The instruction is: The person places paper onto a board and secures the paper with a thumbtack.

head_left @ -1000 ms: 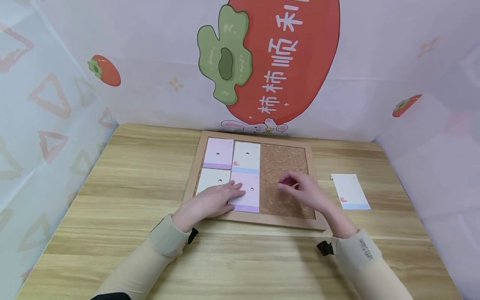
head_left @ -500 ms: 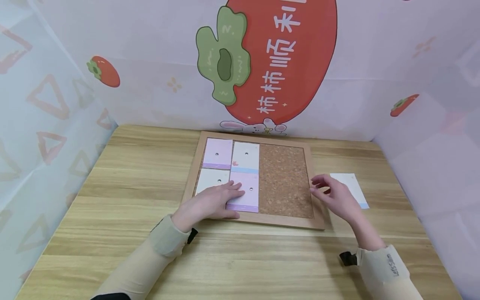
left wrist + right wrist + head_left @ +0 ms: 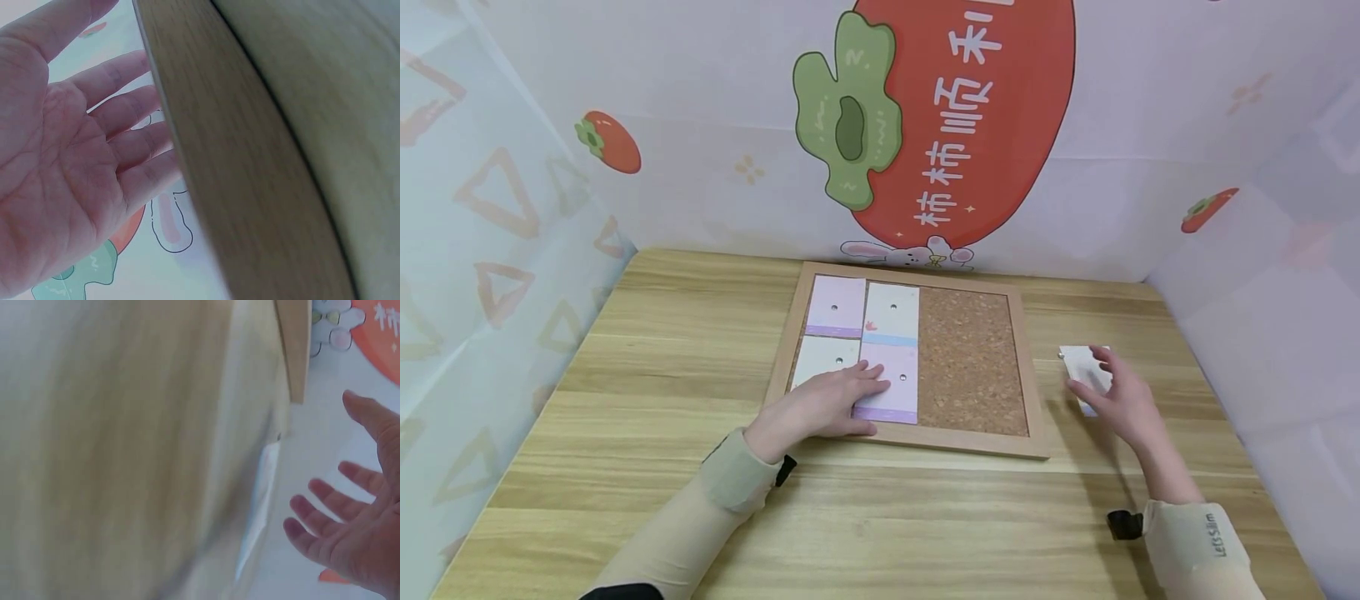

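My left hand (image 3: 827,402) rests with its fingers spread on the lower pink card (image 3: 887,400) and its thumb by the frame of the cork board (image 3: 973,367). In the left wrist view, the straight fingers (image 3: 147,140) reach the board's wooden edge. Over the loose white card (image 3: 1078,364) on the table, right of the board, hovers my right hand (image 3: 1123,404), fingers apart and holding nothing. A small silver pin (image 3: 1062,356) lies by that card's upper left corner. The right wrist view shows the hand (image 3: 356,519) above the card (image 3: 257,506).
Several cards are pinned on the board's left part: an upper pink card (image 3: 837,300), an upper white card (image 3: 892,312) and a lower white card (image 3: 820,354), partly under the left hand. Bare cork fills the right part. A printed backdrop (image 3: 715,192) stands behind the wooden table (image 3: 685,358).
My right hand has moved from above the bare cork, over the board's right edge, to above the loose white card, and its fingers have spread. The left hand has hardly moved.
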{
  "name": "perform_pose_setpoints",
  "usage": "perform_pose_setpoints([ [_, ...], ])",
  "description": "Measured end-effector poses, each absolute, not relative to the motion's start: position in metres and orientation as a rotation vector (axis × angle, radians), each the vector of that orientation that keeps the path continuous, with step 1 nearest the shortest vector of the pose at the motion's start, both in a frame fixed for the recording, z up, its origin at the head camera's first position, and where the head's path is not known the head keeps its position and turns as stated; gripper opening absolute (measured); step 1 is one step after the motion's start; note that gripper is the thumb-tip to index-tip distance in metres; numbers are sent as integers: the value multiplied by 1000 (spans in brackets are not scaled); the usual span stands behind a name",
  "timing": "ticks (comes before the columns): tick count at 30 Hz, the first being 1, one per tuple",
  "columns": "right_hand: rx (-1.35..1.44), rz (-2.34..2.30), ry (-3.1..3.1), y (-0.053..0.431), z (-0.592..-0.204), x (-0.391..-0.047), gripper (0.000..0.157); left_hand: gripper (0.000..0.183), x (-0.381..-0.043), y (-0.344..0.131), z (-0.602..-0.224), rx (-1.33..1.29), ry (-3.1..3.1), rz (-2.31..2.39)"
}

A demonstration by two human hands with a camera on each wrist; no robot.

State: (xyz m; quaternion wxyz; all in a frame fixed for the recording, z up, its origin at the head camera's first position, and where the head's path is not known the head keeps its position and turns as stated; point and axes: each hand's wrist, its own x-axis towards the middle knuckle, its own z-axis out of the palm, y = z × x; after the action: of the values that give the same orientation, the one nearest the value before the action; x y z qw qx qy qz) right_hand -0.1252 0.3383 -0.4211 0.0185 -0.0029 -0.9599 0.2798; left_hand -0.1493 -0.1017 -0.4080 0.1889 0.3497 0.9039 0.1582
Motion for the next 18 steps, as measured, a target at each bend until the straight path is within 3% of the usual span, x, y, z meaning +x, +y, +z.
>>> perform_pose_setpoints([
  [10, -341, 765, -3143, 364, -426, -128, 89, 66, -149, -101, -408, 993, 2552, 439],
  [18, -367, 571, -3255, 365, -427, -129, 96, 67, -148, -102, -408, 989, 2546, 455],
])
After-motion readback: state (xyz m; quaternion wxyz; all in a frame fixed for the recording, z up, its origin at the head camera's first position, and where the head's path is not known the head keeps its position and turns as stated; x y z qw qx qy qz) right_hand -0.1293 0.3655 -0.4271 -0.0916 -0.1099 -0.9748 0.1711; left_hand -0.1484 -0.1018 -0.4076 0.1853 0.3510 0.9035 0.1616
